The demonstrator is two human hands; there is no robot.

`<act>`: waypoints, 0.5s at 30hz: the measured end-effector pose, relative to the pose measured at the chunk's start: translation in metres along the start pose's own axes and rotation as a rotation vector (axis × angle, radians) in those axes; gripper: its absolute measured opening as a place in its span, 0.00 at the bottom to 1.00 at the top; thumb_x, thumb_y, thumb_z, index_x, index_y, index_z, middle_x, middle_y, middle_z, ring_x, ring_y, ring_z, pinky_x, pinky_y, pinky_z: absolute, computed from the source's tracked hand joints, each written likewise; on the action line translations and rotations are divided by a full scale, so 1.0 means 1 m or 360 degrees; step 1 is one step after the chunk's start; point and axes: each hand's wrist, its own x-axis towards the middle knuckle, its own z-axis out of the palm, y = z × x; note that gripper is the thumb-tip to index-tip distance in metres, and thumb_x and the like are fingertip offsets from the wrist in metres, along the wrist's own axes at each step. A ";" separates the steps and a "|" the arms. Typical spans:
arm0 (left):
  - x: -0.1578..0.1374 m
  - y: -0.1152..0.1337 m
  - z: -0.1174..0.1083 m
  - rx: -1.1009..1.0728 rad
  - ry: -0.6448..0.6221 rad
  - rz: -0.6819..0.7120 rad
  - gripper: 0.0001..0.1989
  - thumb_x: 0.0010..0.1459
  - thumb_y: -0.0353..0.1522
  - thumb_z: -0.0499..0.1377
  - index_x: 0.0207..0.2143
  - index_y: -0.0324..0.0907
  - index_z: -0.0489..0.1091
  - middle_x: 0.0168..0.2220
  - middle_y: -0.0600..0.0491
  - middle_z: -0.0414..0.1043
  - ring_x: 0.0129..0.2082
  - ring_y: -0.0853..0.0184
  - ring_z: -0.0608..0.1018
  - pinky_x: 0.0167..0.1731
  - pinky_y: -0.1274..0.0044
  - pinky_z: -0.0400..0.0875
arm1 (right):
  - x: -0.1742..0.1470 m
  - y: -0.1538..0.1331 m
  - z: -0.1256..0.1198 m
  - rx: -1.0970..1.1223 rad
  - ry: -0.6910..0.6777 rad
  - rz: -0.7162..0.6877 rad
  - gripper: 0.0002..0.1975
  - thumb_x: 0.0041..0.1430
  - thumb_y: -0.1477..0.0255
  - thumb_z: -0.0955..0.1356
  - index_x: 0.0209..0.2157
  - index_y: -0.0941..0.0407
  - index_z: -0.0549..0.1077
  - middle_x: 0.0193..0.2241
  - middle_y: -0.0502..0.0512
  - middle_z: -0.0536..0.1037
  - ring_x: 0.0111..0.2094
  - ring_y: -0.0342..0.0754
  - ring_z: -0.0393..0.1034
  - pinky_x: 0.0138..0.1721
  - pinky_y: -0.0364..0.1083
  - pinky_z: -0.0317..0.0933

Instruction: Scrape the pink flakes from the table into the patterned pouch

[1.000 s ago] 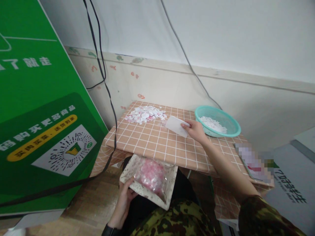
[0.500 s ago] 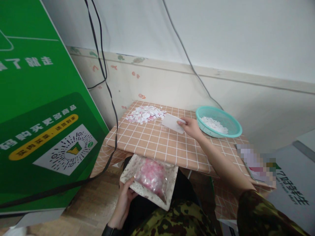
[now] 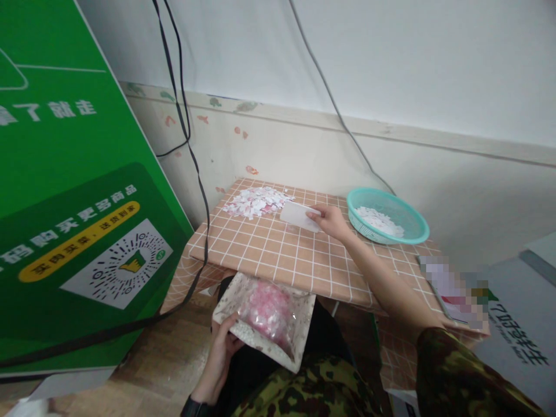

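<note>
My left hand [image 3: 223, 347] grips the left edge of a speckled, pale square tray [image 3: 299, 341], which is tilted over my lap below the table's front edge. Inside the tray rests a clear plastic bag [image 3: 269, 313] with pink and white contents. My right hand [image 3: 330, 221] reaches over the table and pinches a flat white card [image 3: 299, 216] by its right end. The card's left end is close to a pile of small white and pink paper pieces [image 3: 256, 201]; whether it touches them I cannot tell.
A turquoise plastic basket [image 3: 417, 229] with white paper pieces [image 3: 379, 221] stands right of my right hand. The table [image 3: 278, 260] has a checked brown cloth. A phone-like object [image 3: 447, 289] lies at its right edge. A dark cable [image 3: 200, 185] hangs before the green panel [image 3: 87, 150].
My right hand has moved slightly left with the card, bringing it nearer the paper pile. My left hand and the tray stay almost where they were.
</note>
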 end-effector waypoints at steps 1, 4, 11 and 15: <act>0.000 0.000 0.000 0.0005 -0.0009 -0.0003 0.32 0.56 0.38 0.64 0.62 0.50 0.61 0.50 0.46 0.75 0.36 0.59 0.81 0.33 0.65 0.78 | 0.002 0.000 0.002 -0.0008 0.0008 -0.0001 0.13 0.63 0.66 0.68 0.43 0.55 0.83 0.35 0.56 0.85 0.34 0.52 0.77 0.35 0.46 0.65; -0.001 0.002 0.000 0.0005 -0.0029 -0.0023 0.31 0.56 0.39 0.64 0.61 0.50 0.61 0.50 0.46 0.75 0.36 0.58 0.81 0.33 0.64 0.79 | 0.008 -0.002 0.007 -0.0048 0.0003 -0.0024 0.13 0.63 0.68 0.69 0.45 0.54 0.83 0.37 0.57 0.85 0.36 0.53 0.78 0.38 0.47 0.66; -0.002 0.002 0.002 -0.0003 -0.0016 -0.0005 0.31 0.57 0.38 0.63 0.62 0.51 0.61 0.52 0.45 0.74 0.36 0.57 0.82 0.33 0.63 0.79 | 0.008 -0.003 -0.002 0.0020 -0.0181 -0.0140 0.13 0.64 0.67 0.68 0.45 0.55 0.83 0.38 0.57 0.85 0.36 0.52 0.78 0.38 0.46 0.65; -0.002 0.002 0.001 -0.0027 -0.0012 -0.0017 0.31 0.55 0.38 0.65 0.61 0.51 0.61 0.52 0.46 0.75 0.38 0.57 0.82 0.34 0.64 0.79 | 0.001 -0.002 -0.019 0.0074 -0.0271 -0.0118 0.14 0.63 0.64 0.69 0.41 0.56 0.83 0.35 0.57 0.84 0.34 0.51 0.76 0.34 0.46 0.64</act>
